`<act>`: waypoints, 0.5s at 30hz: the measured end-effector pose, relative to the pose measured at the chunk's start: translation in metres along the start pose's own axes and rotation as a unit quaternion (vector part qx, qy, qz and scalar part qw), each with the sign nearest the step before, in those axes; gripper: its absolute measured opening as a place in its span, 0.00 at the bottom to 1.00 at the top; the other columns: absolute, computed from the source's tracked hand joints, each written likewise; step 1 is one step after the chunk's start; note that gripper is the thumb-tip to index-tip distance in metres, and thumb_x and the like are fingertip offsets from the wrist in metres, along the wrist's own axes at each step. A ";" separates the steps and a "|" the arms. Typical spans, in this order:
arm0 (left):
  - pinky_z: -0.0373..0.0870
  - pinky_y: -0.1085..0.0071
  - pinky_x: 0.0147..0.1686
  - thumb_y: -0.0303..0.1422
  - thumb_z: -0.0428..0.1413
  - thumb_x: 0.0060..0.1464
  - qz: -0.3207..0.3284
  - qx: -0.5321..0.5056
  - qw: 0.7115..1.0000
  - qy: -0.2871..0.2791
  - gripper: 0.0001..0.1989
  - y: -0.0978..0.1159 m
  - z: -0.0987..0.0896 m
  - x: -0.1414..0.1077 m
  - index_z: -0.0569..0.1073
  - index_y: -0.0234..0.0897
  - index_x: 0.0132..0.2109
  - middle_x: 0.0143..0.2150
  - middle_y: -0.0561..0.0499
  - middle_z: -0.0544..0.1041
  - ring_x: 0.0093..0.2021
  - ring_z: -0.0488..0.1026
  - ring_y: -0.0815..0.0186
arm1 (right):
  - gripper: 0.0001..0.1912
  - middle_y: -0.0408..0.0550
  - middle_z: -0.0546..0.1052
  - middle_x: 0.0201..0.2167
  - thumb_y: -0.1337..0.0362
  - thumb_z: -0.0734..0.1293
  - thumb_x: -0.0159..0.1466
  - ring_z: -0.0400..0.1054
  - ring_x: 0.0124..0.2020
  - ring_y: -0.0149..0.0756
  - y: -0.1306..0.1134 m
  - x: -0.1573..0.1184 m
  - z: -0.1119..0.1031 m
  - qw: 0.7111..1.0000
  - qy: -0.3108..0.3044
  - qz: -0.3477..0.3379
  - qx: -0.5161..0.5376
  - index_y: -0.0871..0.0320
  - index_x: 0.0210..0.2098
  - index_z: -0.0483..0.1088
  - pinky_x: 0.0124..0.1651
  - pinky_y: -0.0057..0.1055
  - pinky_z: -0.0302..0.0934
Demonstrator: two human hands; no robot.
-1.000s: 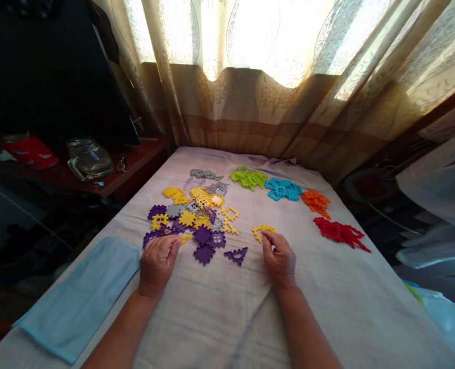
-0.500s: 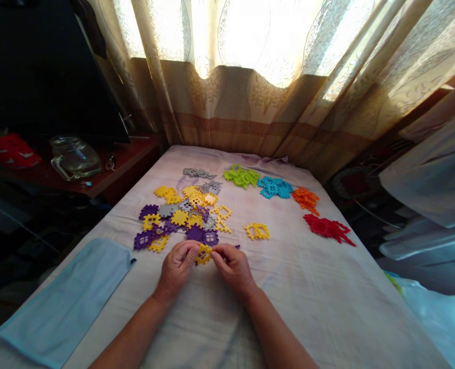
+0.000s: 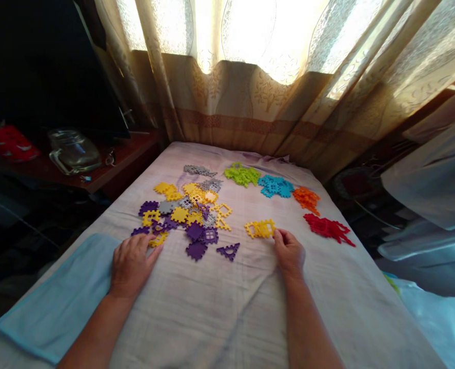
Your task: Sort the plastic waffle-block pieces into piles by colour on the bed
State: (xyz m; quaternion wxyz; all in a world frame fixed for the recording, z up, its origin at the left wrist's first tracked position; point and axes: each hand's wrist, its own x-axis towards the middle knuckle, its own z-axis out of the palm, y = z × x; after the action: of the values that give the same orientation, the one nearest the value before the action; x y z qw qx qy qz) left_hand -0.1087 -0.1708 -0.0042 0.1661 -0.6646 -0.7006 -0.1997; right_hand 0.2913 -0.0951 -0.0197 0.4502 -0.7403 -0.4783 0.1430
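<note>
- Under everything: wrinkled pale bedsheet [image 3: 227, 307], woven look.
- At near left: light blue cloth [image 3: 65, 292], soft, hemmed, likely set off to the side to be out of the way.
- Left hand [image 3: 132, 264]: thumb and fingers narrow around a yellow edge piece [image 3: 158, 239] at the pile's near left; cannot tell if gripped.
- Right hand [image 3: 290, 252]: thumb and fingertip pinching the right edge of a yellow window piece [image 3: 268, 228], overlapping more yellow; pinched there probably because flat and thin.
- Between hands: 1 purple triangle [image 3: 229, 251], notched, round hole.
- Just beyond: mixed pile [image 3: 180, 214], yellow, purple and gray, smooth plastic-looking squares, toothed rims, some solid, some windowed.
- Farther, grouped by colour, apparently to stay unmixed: red pile [image 3: 329, 229], orange pile [image 3: 306, 199], blue pile [image 3: 275, 186], lime pile [image 3: 242, 175].
- At back: patterned curtain [image 3: 231, 107], backlit, sheer above.
</note>
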 end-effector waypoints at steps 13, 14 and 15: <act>0.61 0.57 0.44 0.40 0.50 0.61 0.022 -0.027 0.999 -0.031 0.13 0.003 -0.005 0.004 0.78 0.42 0.41 0.41 0.46 0.80 0.43 0.73 0.55 | 0.30 0.52 0.79 0.28 0.47 0.58 0.59 0.70 0.28 0.39 0.002 -0.001 0.000 0.994 0.019 -0.010 -0.105 0.62 0.46 0.77 0.32 0.32 0.59; 0.62 0.58 0.44 0.39 0.50 0.61 0.027 -0.032 0.999 -0.034 0.13 0.003 -0.006 0.005 0.78 0.41 0.41 0.40 0.46 0.80 0.42 0.73 0.55 | 0.29 0.52 0.79 0.29 0.48 0.58 0.59 0.70 0.28 0.39 0.001 -0.001 0.000 0.994 0.016 -0.011 -0.104 0.62 0.46 0.77 0.32 0.32 0.59; 0.62 0.58 0.44 0.39 0.50 0.62 0.030 -0.034 0.998 -0.036 0.14 0.003 -0.006 0.006 0.78 0.41 0.40 0.39 0.47 0.80 0.41 0.74 0.56 | 0.28 0.52 0.79 0.29 0.48 0.58 0.59 0.70 0.28 0.39 0.001 -0.001 0.000 0.995 0.012 -0.010 -0.103 0.61 0.45 0.77 0.32 0.32 0.59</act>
State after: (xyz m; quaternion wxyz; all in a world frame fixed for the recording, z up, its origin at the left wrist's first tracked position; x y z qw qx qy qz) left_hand -0.1065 -0.1690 0.0041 0.1234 -0.6974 -0.6787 -0.1943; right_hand 0.2910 -0.0960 -0.0209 0.3787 -0.7794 -0.4927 0.0798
